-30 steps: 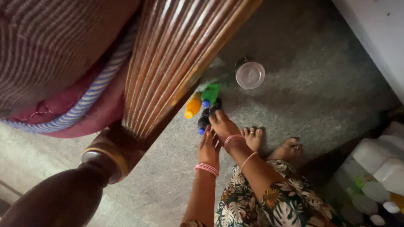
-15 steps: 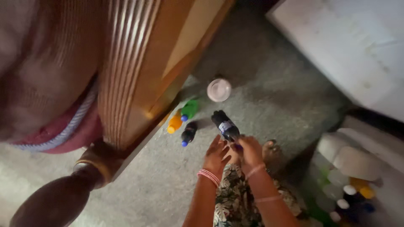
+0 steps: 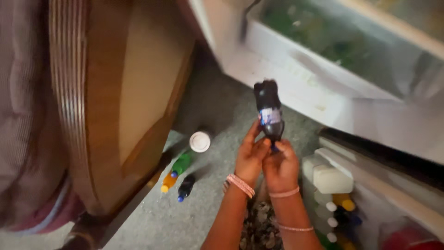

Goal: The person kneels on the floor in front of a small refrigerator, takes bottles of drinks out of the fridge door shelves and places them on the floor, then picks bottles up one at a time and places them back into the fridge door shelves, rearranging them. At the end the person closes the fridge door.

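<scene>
The dark bottle (image 3: 269, 113) has come up off the floor since a moment ago and now hangs above it in both hands, in front of the open fridge drawer (image 3: 323, 55). The left hand (image 3: 251, 157) and right hand (image 3: 280, 166) each have their grip pressed around its lower, capped end. Lifting looks to be the step in hand. On the floor (image 3: 222, 111), by the wooden door (image 3: 134, 106), lie an orange bottle (image 3: 168, 183), a green bottle (image 3: 181, 163), another dark one (image 3: 186, 186) and a white lid (image 3: 200, 141).
</scene>
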